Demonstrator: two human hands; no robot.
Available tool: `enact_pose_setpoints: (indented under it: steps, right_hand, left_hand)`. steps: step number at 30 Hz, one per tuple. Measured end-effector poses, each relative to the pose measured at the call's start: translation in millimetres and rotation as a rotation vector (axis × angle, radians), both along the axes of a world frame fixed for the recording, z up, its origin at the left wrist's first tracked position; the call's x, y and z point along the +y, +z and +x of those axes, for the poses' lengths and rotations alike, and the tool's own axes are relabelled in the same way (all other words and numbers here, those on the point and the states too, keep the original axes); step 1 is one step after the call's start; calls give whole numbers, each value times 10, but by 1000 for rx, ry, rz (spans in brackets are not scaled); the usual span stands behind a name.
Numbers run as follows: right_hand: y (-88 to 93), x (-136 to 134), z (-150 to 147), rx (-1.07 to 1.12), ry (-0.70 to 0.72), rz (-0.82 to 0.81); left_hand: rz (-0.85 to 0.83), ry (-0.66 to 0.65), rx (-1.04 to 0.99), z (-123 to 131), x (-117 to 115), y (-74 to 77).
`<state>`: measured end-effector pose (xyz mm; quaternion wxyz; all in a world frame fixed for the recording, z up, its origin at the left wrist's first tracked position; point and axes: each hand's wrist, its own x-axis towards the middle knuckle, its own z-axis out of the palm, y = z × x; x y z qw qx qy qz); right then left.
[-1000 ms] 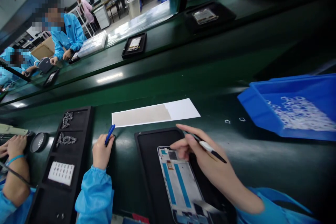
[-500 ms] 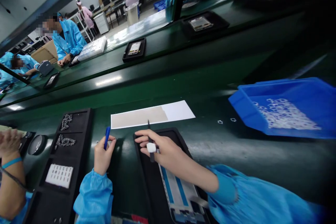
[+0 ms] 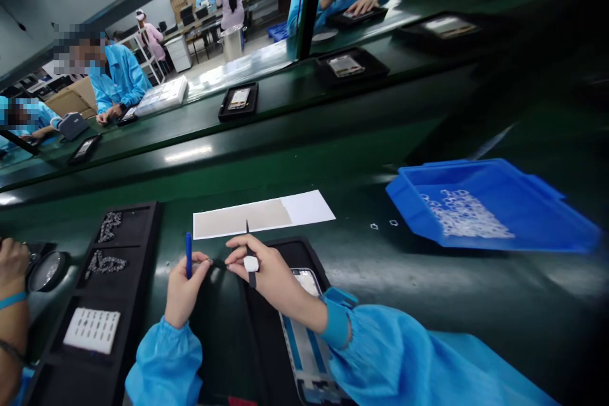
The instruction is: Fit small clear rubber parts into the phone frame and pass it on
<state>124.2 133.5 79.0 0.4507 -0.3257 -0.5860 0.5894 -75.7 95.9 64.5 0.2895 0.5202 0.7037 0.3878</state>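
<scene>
My left hand is closed around a blue pen-like tool that stands upright; a tiny part, too small to name, shows at its fingertips. Close by on the right, my right hand grips a thin black pointed tool, its tip up, with a white piece at the fingers. Thumb and forefinger of that hand point toward the left fingertips, a small gap apart. Under my right forearm lies a phone frame with blue strips, in a black tray, partly hidden by the sleeve.
Beyond my hands lies a white sheet with a beige strip. A blue bin of small white rings stands right, two loose rings beside it. Left is a black compartment tray; a co-worker's hand is beside it. Trays line the far belt.
My right hand has moved left, closer to my left hand, uncovering the top of the phone frame. The camera view has shifted slightly.
</scene>
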Motion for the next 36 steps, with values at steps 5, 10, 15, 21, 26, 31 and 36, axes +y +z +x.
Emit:
enact_pose_setpoints:
  steps: [5, 10, 15, 21, 26, 31, 36]
  right_hand:
    - [-14, -38, 135, 19, -10, -53]
    - [3, -152, 256, -5, -44, -56]
    - [24, -241, 372, -111, -114, 158]
    - [-26, -309, 517, -161, -221, 438]
    - [-44, -307, 580, -50, -178, 259]
    - [-62, -256, 604, 114, -2, -107]
    - [-96, -254, 625, 134, 26, -182]
  left_hand:
    - [70, 90, 335, -243, 55, -58]
    - [259, 87, 373, -53, -35, 50]
    - [349, -299, 187, 462, -148, 258]
    - [459, -445, 191, 745, -83, 260]
    - [672, -510, 279, 758, 1, 210]
    - [905, -483, 445, 729, 38, 131]
    - [935, -524, 533, 703, 34, 88]
